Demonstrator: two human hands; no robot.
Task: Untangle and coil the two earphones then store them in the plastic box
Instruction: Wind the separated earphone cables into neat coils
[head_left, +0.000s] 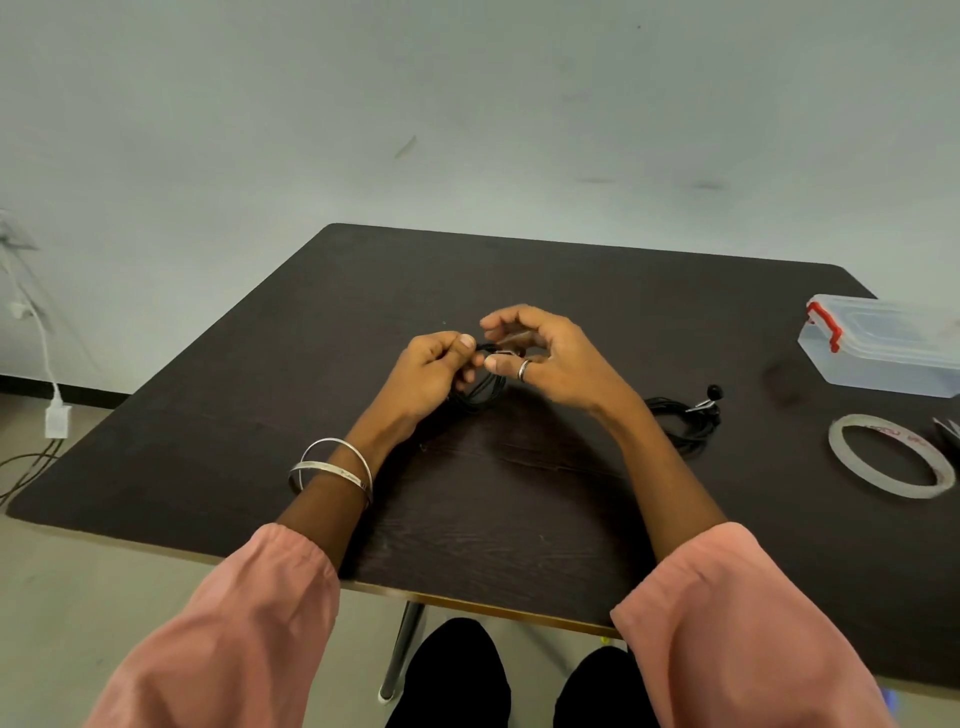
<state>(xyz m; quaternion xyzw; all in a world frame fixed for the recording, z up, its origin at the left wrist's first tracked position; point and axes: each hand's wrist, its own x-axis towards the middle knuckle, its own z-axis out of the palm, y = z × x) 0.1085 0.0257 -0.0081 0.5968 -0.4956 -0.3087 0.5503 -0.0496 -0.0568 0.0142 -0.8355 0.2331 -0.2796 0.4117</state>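
Now my left hand (435, 370) pinches the black earphone coil (480, 392) above the bench (519, 509) while my right hand (545, 358), fingers loosely curled, feeds cable, so I should keep loops even; the plastic box (883, 348) waits far right.

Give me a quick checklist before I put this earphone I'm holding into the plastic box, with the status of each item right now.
1. Earphone in hand coiled: cannot tell; loops hang below the fingers, but whether the coil is finished is unclear.
2. Grip: ok; left hand and right hand both pinch the cable above the table.
3. Second earphone ready: ok; it lies bundled on the table beside the right forearm, apart from the one in hand.
4. Plastic box open: not ok; the lid looks shut, red latch in place.
5. Path to box: ok; the tape roll lies nearer than the box, off to the side.
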